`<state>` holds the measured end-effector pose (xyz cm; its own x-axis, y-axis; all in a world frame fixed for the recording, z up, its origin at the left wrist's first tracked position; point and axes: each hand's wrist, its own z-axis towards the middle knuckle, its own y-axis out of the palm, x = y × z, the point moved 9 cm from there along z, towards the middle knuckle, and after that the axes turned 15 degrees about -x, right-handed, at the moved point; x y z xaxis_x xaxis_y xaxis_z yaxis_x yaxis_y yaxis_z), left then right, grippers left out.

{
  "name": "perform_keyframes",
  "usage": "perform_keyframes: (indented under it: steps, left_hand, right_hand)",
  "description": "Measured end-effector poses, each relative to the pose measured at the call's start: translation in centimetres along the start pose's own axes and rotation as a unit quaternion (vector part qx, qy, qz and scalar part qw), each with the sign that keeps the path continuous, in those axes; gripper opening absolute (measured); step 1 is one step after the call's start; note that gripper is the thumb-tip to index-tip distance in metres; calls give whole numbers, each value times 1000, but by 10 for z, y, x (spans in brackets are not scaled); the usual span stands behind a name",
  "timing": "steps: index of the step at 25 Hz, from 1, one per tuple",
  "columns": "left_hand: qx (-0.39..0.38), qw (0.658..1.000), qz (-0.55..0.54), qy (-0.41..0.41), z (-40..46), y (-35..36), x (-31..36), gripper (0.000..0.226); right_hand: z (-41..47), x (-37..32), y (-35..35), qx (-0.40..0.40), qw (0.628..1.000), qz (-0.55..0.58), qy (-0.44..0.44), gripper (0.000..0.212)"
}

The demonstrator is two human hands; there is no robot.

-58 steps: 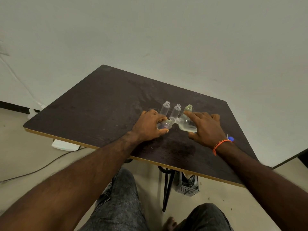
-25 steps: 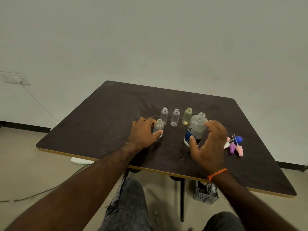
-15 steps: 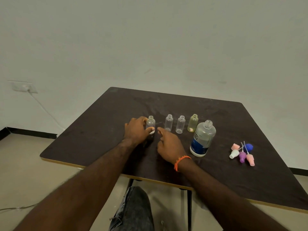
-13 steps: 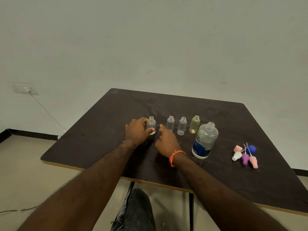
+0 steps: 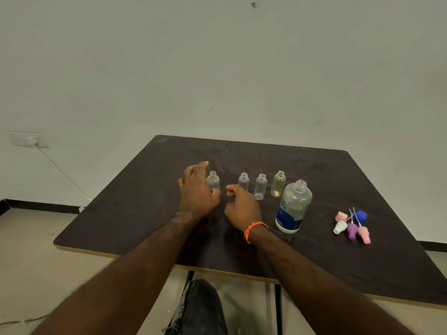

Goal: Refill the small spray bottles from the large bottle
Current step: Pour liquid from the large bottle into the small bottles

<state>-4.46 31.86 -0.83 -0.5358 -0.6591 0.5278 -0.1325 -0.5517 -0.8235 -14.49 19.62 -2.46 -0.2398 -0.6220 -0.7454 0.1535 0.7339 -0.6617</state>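
Table: we see a dark brown table point(image 5: 314, 267) with a pale edge strip, set against a plain wall.
Left hand: our left hand point(image 5: 197, 192) sits near the middle of the table, just beside the leftmost small bottle; fingers are spread and fairly straight, and they hold nothing that we can see. We cannot tell whether the thumb side touches the glass.
Right hand: our right hand point(image 5: 242, 206) hangs a little nearer the front edge, fingers loosely curled, gripping nothing. An orange wristband point(image 5: 254, 229) circles the wrist.
Leftmost small bottle: this clear bottle point(image 5: 213, 181) stands upright and uncapped, apart from the other three.
Middle small bottles: two clear bottles point(image 5: 243, 181) and point(image 5: 260, 186) stand upright side by side, uncapped, toward the table's middle.
Yellowish bottle: a tinted small bottle point(image 5: 278, 183) stands upright at the right end of that row.
Large bottle: the big bottle point(image 5: 292, 206) with a blue label stands upright and open, just in front and right of the yellowish one, holding clear liquid.
Spray caps: a cluster of pink, white, purple and blue spray tops point(image 5: 352, 224) lies toward the right edge, well apart from both hands.
Wall socket: a socket point(image 5: 26, 140) with a cable shows on the wall at left.
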Motion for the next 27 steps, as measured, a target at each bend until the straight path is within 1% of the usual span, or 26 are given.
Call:
perform_keyframes:
  steps: [2,3,5,7,9,12,15,18,21,23,25,27]
  left_hand:
    - [55,995,12,81,-12,-11,33,71]
    - [60,992,14,108,-16,-10,49,68]
    - [26,992,10,124,-15,2,72,65]
    - [-37,994,17,104,-7,22,87,70]
    - [-74,995,25,64,1,40,92,76]
    - [-58,998,-3,19,11,45,94,72]
    - [-28,999,-11,12,18,42,95,60]
    - [-27,998,-51,10,24,46,87,50]
    - [-37,995,-91,5,26,50,79,43]
    - [-46,993,-108,4,24,49,74,39]
    - [-62,989,-134,12,21,48,72,33]
    - [-81,987,-134,30,15,49,74,34]
  right_hand:
    - [-23,9,-11,21,999,-29,-11,49]
    - [-35,12,-17,33,998,-44,-23,44]
    - [-63,16,-33,68,994,-64,-57,37]
    - [-89,20,-51,114,987,-82,-79,31]
    - [-110,27,-68,149,980,-98,-85,24]
    - [-132,41,-89,185,970,-117,-109,19]
    - [-144,60,-107,210,966,-108,-103,15]
    - [-149,69,-122,226,964,-102,-95,18]
    - [-148,74,-138,238,965,-70,-79,27]
    - [-139,80,-145,224,973,-34,-42,44]
    - [-124,82,-142,172,985,-9,-23,64]
    - [-107,85,-131,100,995,6,-24,80]
